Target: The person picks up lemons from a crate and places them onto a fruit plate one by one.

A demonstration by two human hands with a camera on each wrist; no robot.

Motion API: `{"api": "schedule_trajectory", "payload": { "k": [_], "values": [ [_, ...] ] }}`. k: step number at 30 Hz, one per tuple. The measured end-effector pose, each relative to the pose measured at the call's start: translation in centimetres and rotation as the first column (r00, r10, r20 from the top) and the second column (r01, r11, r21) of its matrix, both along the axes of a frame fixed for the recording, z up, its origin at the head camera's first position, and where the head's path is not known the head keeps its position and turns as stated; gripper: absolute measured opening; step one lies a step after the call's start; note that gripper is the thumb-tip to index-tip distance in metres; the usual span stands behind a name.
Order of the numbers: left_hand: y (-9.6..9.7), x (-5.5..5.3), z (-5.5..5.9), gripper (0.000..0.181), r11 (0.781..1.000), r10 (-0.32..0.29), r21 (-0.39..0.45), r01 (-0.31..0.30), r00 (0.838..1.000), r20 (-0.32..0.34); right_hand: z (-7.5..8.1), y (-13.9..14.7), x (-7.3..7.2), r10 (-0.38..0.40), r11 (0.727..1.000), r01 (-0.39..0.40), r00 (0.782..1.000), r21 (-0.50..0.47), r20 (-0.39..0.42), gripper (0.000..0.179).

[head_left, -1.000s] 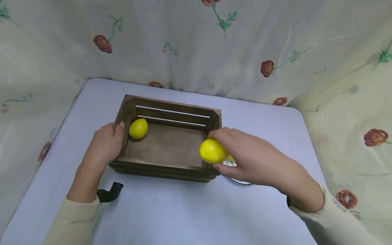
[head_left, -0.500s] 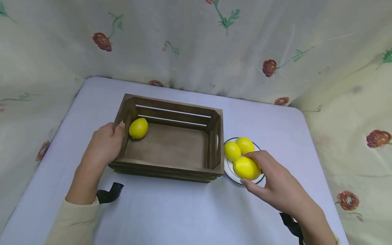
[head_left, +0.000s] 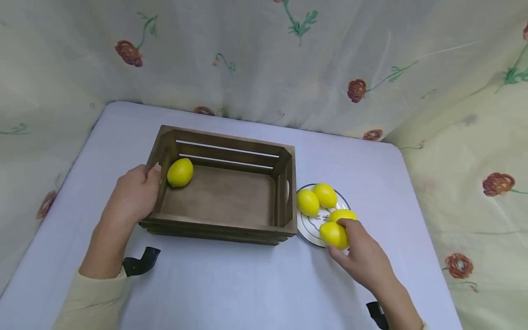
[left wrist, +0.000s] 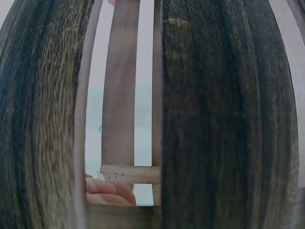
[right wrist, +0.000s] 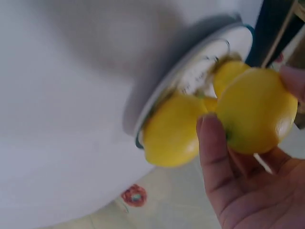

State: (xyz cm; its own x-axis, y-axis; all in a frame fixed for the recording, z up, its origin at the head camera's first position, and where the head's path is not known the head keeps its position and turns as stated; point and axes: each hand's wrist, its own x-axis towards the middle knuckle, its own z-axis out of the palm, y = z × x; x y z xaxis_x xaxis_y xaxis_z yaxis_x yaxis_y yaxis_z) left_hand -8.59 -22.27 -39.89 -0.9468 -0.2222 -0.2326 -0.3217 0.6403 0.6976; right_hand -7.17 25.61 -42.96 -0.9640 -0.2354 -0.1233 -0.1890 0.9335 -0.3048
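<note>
My left hand grips the left end of a brown slatted wooden crate. Through the crate's slot, its fingertips show in the left wrist view. One yellow lemon lies inside against the left wall. To the crate's right, my right hand holds another lemon between thumb and fingers, low over the front right of a white plate with a dark rim. Right behind the held lemon is a third lemon, partly covered. Two more lemons, including a left one, sit together at the plate's back.
A white cloth covers the table. Floral curtains hang behind and at both sides. The plate stands close against the crate's right end. Black bands are at both wrists.
My right hand has carried the held lemon from over the crate's right end to the plate, then shifted slightly, uncovering the lemon behind. The left hand keeps its grip on the crate.
</note>
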Motion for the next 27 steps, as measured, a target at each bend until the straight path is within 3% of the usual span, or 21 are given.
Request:
{"api": "schedule_trajectory", "payload": {
  "k": [7,13,27],
  "values": [
    [0.0,0.2,0.1,0.058,1.000,0.002,-0.005,-0.002,1.000,-0.015,-2.4,-0.5,0.1,-0.066,0.997,0.072,0.990,0.037,-0.125,0.067],
    [0.0,0.1,0.1,0.058,1.000,-0.007,-0.014,0.007,1.000,-0.023,-3.6,-0.8,0.0,-0.118,0.992,0.123,0.983,0.025,-0.143,0.065],
    [-0.1,0.1,-0.2,0.057,1.000,0.005,-0.019,-0.006,1.000,-0.030,-4.9,0.1,-0.5,-0.089,0.996,0.089,0.978,-0.011,-0.188,0.070]
  ]
}}
